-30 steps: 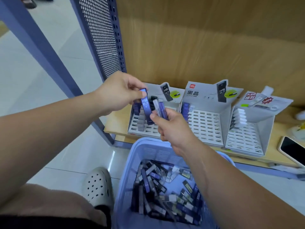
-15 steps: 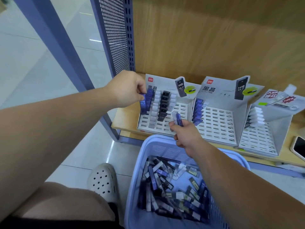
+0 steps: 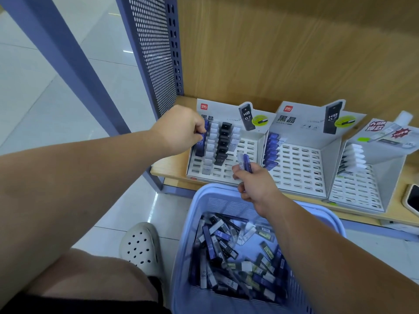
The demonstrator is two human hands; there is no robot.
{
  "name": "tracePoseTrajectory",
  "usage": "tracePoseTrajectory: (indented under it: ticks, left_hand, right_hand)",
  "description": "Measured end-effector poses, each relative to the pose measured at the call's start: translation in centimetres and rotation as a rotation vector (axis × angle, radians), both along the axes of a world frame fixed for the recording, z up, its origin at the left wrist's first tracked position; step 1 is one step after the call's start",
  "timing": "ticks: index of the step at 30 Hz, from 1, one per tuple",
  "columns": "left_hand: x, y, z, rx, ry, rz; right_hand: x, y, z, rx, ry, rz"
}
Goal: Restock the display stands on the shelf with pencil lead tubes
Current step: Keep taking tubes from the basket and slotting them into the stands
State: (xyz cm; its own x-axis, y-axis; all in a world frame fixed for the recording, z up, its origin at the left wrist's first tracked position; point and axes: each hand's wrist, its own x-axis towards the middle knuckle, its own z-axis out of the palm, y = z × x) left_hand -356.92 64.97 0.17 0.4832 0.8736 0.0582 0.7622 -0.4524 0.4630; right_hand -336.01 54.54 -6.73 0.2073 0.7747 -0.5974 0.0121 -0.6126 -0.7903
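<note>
**Restocking at the shelf, head view.** Three white display stands are set side by side on the wooden shelf [image 3: 172, 169]. The left hand [image 3: 179, 130] is held at the left stand [image 3: 247, 145], its grip closed on a blue lead tube [image 3: 200, 142] at the stand's leftmost column. Columns of white and black tubes [image 3: 223, 143] are seen beside it. The right hand [image 3: 256, 184] is held before the same stand, above the far rim of the blue basket [image 3: 226, 197]. A small bundle of tubes [image 3: 244, 162], one blue and one clear, is pinched in its grip. A loose heap of tubes [image 3: 238, 252] is held in the basket. One column of blue tubes is carried by the middle stand [image 3: 299, 171], and white ones by the right stand [image 3: 360, 191]. A phone [image 3: 413, 198] is seen at the shelf's right end.
</note>
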Motion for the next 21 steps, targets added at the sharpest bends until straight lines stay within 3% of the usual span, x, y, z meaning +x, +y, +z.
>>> tracePoseTrajectory:
  ticks: [13,21]
  left_hand:
    - [0.0,-0.1,-0.5,0.087,0.064,-0.063]
    - [-0.5,-1.1,-0.6,0.192,0.188,-0.170]
  right_hand:
    - [0.5,-0.3,0.5,-0.017,0.054,0.014]
    - [1.5,-1.1,2.2,-0.005,0.319,-0.100]
